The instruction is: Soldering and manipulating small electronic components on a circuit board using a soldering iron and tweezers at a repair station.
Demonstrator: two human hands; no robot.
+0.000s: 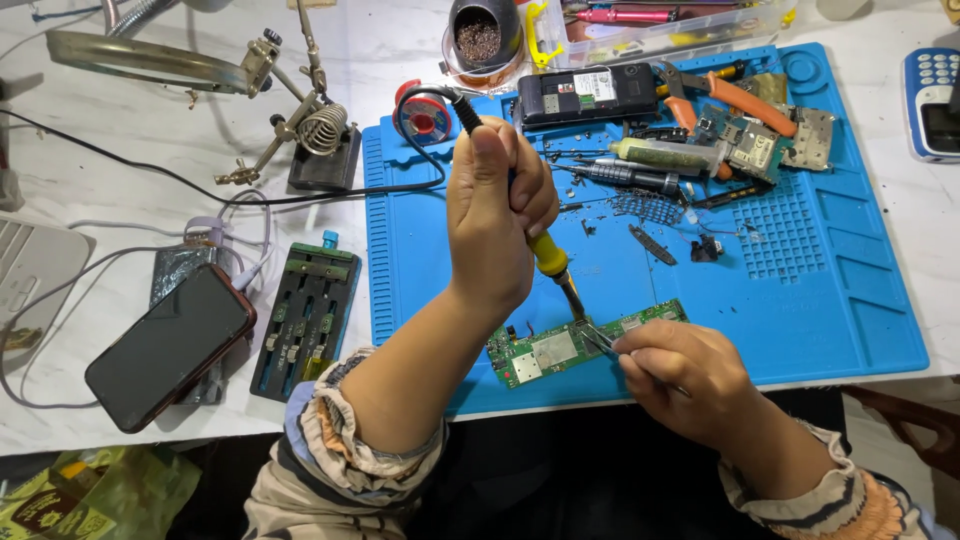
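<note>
A green circuit board (545, 352) lies at the near edge of a blue work mat (820, 300). My left hand (495, 215) is wrapped around a soldering iron (552, 258) with a yellow and black handle, its tip down on the board. My right hand (685, 375) pinches metal tweezers (598, 338) whose points meet the board beside the iron's tip. The iron's black cord runs off to the left across the table.
Back of the mat: a dark phone body (585, 93), orange-handled pliers (725, 95), small boards, screwdriver, loose parts. Left of the mat: a black board holder (305, 315), a smartphone (170, 345), a helping-hands stand with coil (315, 130), solder reel (425, 115). A blue keypad phone (935, 100) lies far right.
</note>
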